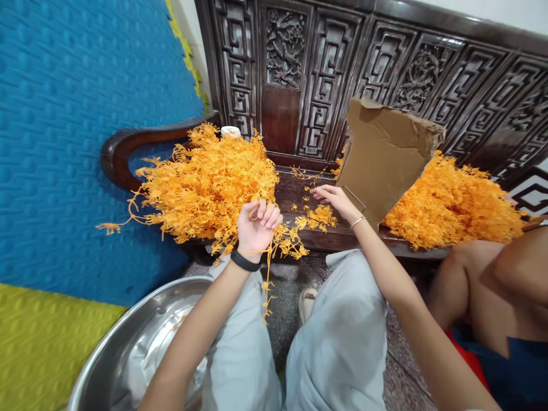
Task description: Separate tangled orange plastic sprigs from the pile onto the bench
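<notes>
My left hand (259,225) is turned palm up with its fingers curled in, at the right edge of a big heap of orange plastic pieces (214,182). An orange strand (268,274) with small branching bits hangs from it, past the wrist, above the floor. My right hand (336,200) reaches over the dark wooden bench, its fingers stretched out to the left and nothing visible in them. Below its fingertips lie loose orange pieces (322,217) on the bench seat. The fingertips are close to a thin orange strand (306,176).
A brown cardboard sheet (381,160) stands upright on the bench, with a second orange heap (454,200) to its right. A metal basin (107,348) sits at lower left. Blue foam mat (85,114) covers the left side. Another person's bare legs (483,285) are at right.
</notes>
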`<act>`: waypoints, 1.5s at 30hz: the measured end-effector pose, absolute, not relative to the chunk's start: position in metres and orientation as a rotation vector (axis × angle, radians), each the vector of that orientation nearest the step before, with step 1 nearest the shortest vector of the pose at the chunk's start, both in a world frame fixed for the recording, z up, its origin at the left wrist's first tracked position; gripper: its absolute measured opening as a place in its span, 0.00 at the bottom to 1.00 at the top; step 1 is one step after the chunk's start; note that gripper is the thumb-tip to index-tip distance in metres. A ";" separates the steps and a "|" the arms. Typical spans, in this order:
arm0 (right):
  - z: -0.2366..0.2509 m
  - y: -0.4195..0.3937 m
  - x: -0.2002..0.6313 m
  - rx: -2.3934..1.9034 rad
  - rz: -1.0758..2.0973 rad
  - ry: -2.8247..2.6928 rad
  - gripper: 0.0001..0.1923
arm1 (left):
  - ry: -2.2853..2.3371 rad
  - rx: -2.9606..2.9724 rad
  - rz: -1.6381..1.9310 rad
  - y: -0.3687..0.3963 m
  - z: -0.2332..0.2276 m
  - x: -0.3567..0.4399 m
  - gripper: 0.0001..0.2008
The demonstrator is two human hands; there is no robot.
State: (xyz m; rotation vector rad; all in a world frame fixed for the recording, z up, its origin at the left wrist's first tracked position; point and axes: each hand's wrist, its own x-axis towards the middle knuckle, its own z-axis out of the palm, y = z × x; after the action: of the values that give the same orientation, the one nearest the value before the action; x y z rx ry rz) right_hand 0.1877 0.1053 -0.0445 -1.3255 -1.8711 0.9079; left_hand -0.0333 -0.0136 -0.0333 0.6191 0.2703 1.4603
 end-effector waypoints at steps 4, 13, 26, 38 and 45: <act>-0.027 0.071 0.166 -0.840 1.356 -1.997 0.21 | 0.280 0.614 1.476 -0.013 -0.035 -0.034 0.21; -0.010 0.028 0.136 -0.750 1.082 -2.383 0.15 | 0.220 0.668 1.398 -0.011 -0.037 -0.031 0.20; -0.024 0.026 0.125 -0.875 0.805 -2.237 0.08 | 0.301 0.585 1.526 -0.004 -0.041 -0.034 0.16; -0.018 0.024 0.125 -0.832 1.110 -1.810 0.08 | 0.703 0.681 1.535 0.002 -0.052 -0.023 0.18; -0.018 0.026 0.126 -0.857 1.126 -1.702 0.06 | 0.706 0.796 1.255 0.001 -0.054 -0.023 0.17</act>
State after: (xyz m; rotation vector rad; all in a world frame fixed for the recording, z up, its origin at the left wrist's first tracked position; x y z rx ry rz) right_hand 0.1256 0.0255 -0.0177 -0.8567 -1.7021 1.1260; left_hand -0.0227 0.0013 -0.0543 0.7961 0.7057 1.2552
